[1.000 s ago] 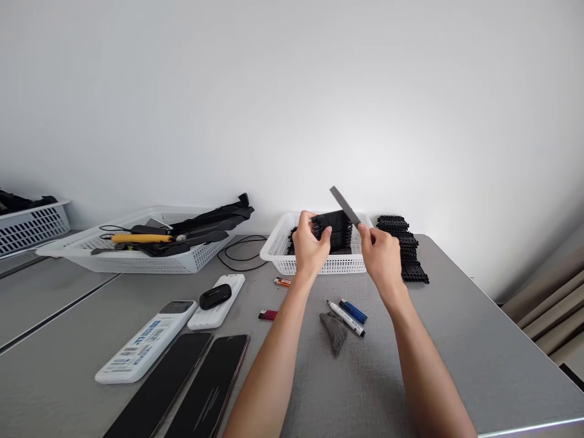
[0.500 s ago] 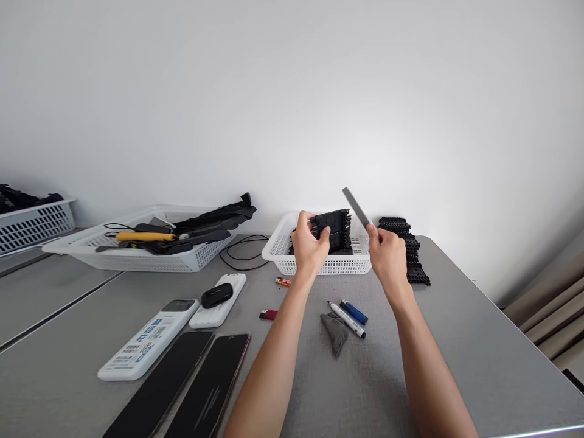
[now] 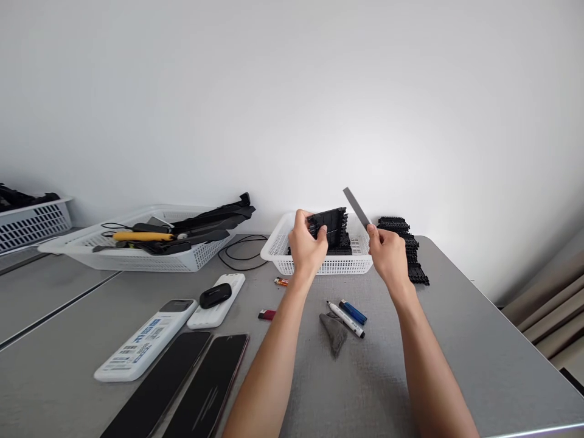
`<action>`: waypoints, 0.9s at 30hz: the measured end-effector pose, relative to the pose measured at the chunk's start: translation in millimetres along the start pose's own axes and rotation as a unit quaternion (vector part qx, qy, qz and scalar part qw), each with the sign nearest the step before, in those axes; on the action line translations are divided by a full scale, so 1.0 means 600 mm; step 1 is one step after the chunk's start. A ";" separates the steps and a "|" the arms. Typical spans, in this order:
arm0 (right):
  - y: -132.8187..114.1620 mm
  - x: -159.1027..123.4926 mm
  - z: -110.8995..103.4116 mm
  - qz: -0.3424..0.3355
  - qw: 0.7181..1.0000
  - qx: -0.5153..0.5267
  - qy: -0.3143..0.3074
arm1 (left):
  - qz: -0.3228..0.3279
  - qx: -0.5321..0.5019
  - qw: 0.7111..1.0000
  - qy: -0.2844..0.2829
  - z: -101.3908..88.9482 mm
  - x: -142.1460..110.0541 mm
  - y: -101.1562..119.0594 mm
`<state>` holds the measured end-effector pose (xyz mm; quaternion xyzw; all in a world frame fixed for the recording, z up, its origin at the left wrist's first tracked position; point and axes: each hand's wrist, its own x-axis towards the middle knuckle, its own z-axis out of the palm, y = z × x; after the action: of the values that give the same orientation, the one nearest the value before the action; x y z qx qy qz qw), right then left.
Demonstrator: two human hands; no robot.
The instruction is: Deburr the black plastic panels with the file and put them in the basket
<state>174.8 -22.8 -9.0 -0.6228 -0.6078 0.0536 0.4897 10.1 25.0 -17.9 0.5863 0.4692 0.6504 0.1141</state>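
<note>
My left hand grips a black plastic part with toothed edges, thumb on its flat face, held tilted above a white basket. More black pieces lie inside that basket, partly hidden by my hand. Between the thumb and curled fingers of my right hand is a flat grey metal strip, perhaps a file. It points up and to the left, apart from the black part. Right of the basket, partly behind my right hand, stand stacked black toothed parts.
Nearer me lie a white marker, a blue lighter, a grey cloth and a red lighter. To the left are phones, power banks and a larger basket of tools. A wall rises behind.
The black part in my left hand has shifted slightly left and turned a little. My right hand and the metal strip stay almost where they were. The view has shifted very slightly.
</note>
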 end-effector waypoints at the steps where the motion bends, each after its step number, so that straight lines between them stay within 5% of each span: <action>1: -0.002 -0.001 -0.002 -0.009 0.999 0.022 -0.022 | 0.002 -0.001 1.000 -0.001 0.001 0.000 0.000; 8: -0.033 -0.016 0.017 -0.028 0.970 0.136 -0.198 | 0.015 -0.049 0.998 -0.048 0.007 -0.003 0.009; 13: -0.021 -0.009 0.020 0.001 0.980 0.132 -0.152 | -0.002 -0.044 0.998 -0.032 0.005 0.000 0.003; 19: -0.014 -0.006 0.019 -0.008 0.960 0.191 -0.206 | 0.013 -0.051 0.998 -0.047 0.006 -0.003 0.005; 27: -0.013 -0.005 0.014 -0.005 0.990 0.085 -0.115 | 0.008 -0.024 0.999 -0.034 0.005 -0.003 0.004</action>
<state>162.6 -22.3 -9.6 -0.5656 -0.6564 0.1734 0.4682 14.3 24.0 -17.6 0.6085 0.4450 0.6422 0.1387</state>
